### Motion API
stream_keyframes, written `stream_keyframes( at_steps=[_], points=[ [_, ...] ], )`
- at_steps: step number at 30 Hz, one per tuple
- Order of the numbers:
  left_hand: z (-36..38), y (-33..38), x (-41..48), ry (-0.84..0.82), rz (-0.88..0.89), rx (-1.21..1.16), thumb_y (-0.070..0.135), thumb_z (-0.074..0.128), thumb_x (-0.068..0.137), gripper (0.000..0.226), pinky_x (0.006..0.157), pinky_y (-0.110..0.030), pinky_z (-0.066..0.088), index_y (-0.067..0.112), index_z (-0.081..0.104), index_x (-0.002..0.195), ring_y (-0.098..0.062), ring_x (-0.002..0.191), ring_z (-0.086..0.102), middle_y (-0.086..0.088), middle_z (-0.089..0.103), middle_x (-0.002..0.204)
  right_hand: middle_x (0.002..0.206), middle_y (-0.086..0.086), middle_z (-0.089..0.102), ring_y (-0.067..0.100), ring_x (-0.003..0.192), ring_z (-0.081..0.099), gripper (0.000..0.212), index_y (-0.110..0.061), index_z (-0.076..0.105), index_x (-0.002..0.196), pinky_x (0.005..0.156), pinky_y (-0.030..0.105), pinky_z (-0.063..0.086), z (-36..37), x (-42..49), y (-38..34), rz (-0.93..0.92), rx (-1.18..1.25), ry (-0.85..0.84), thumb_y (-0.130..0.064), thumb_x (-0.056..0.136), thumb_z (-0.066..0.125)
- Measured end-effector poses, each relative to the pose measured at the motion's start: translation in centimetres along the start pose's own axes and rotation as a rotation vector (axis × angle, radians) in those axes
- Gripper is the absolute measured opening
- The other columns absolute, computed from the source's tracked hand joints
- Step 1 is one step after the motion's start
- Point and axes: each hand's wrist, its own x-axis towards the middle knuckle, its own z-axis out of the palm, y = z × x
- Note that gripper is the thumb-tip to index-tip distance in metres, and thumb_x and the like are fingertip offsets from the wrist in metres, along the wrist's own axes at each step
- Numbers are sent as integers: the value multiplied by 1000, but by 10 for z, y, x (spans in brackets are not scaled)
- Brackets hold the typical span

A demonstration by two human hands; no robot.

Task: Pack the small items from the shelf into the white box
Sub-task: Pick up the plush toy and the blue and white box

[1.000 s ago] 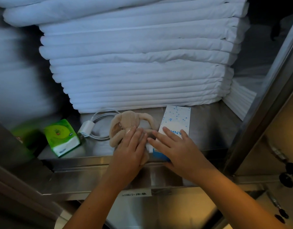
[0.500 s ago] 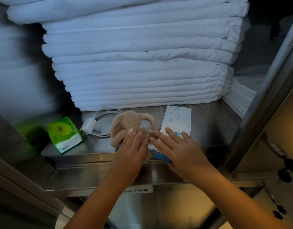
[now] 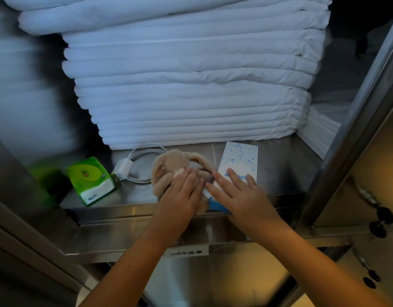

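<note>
- The left hand [image 3: 180,196] lies flat on the beige plush toy [image 3: 169,165] with its fingers straight and close together. It is pressing the toy, not grasping it.
- The right hand [image 3: 239,196] is flat too, with its fingers spread over the near half of the white box [image 3: 239,158] with blue dots. The box lies on the steel shelf [image 3: 279,169] and touches the toy on that hand's thumb side.
- This may be the box to fill, but the palm hides its near end, so I cannot tell whether it is open.
- The left fingers should curl round the toy's body under the palm, not round a loose ear past the fingertips. That way it should lift as one bundle.
- The right hand should steady the box so its mouth can face the left hand.
- The white charger [image 3: 123,169] and its cable [image 3: 146,151] lie just off the left hand's little-finger side, and the green tissue pack [image 3: 91,180] lies farther out that way.
- The knuckles should stay low, because the stacked linen [image 3: 191,96] begins just beyond the fingertips.
</note>
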Motion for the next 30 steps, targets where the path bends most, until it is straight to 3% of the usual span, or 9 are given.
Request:
stream_keyframes(
  at_steps=[9,14,21,30],
  points=[
    [-9,0,-20,79,53,3,16,84,63,56,97,-51,31,0,65,113,-39,114,55,-24,58,121,121,15,61,40,103,61,68,-12,69,109,71,56,54,-8,0,-6,-2,11,14,-14,45,91],
    [-13,0,-16,54,-31,23,19,83,65,66,98,-53,30,0,58,123,-42,121,47,-26,50,130,122,15,61,40,105,60,73,-13,68,111,72,56,54,-10,-1,-9,-5,7,-11,-15,42,92],
    [-8,0,-14,91,-48,-23,10,85,62,57,95,-41,35,-5,64,112,-37,111,58,-24,61,117,121,15,62,40,104,61,74,-13,69,109,71,56,54,-12,-1,-11,10,1,-24,-14,39,93],
    [-6,-9,-21,169,28,-44,7,84,62,54,95,-50,35,-6,65,110,-38,112,56,-25,60,118,121,13,62,37,104,62,89,-15,67,113,72,53,54,-17,-7,-20,36,-32,-93,-20,29,94]
  ],
)
